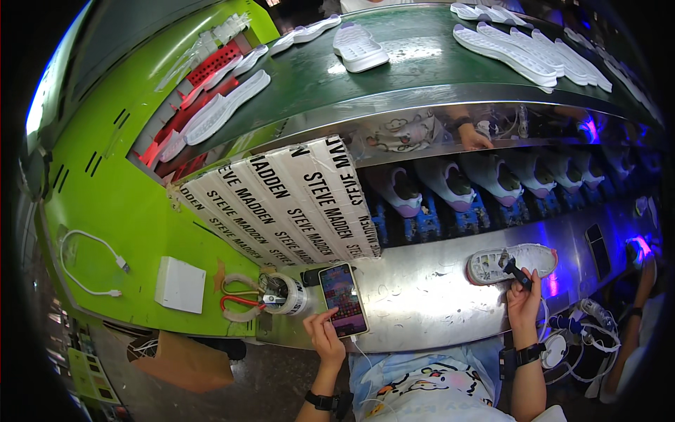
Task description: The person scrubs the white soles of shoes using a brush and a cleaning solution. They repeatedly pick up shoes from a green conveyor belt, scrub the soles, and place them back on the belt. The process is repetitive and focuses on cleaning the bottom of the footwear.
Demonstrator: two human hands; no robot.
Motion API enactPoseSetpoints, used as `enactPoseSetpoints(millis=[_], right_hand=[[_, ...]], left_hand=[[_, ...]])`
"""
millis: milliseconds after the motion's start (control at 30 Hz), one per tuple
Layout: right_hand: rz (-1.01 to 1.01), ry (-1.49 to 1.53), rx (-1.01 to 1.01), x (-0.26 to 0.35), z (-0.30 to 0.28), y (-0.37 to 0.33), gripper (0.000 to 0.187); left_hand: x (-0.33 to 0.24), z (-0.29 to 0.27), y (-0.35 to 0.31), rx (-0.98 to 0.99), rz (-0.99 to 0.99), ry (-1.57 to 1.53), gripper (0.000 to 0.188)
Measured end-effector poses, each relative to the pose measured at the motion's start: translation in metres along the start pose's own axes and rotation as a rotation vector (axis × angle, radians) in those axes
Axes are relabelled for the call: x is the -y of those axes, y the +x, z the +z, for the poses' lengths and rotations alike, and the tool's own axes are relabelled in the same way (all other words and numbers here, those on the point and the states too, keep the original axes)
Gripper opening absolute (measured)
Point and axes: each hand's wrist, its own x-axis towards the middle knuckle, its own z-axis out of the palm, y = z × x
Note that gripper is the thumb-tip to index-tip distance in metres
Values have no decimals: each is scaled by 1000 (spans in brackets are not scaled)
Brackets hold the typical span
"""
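My left hand (325, 337) is at the lower edge of a smartphone (344, 301) with a lit, colourful screen. A fingertip touches the screen; the fingers are loosely bent and slightly apart, holding nothing. A white cable (356, 343) runs from the phone's lower end. My right hand (524, 302) is closed round a small black-handled tool (519, 273), whose head lies over a white shoe sole (538, 257). The sole lies flat on the metal ledge (422, 295), its hollowed side up. I cannot make out the tool's exact kind.
A box covered in printed tape (281, 204) stands left of a row of shoes (455, 184) on blue holders. Soles (506, 53) lie on the green belt (415, 46). A tape roll (290, 295) and red-handled tool (239, 301) sit near the phone. Another person's arm (636, 309) shows at right.
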Motion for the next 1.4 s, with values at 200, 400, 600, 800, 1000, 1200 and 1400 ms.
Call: enactPoseSetpoints(millis=[200,400,600,800,1000,1200,1400], right_hand=[[2,3,0,1,0,0,39],[6,6,-1,1,1,0,38],[0,3,4,2,0,0,38],[-13,-6,-4,2,2,-2,38],[-17,-12,-6,3,3,-4,38],[-10,-18,-9,4,4,-5,38],[-8,-7,-3,5,3,-5,39]], left_hand=[[-2,1,1,0,-5,-12,28],[-5,1,1,9,-12,7,29],[-3,2,-1,0,-12,-6,30],[-2,3,-1,-19,-27,-56,30],[-8,2,3,16,-85,-77,30],[-10,-1,9,113,6,-1,32],[-15,0,26,320,115,177,33]])
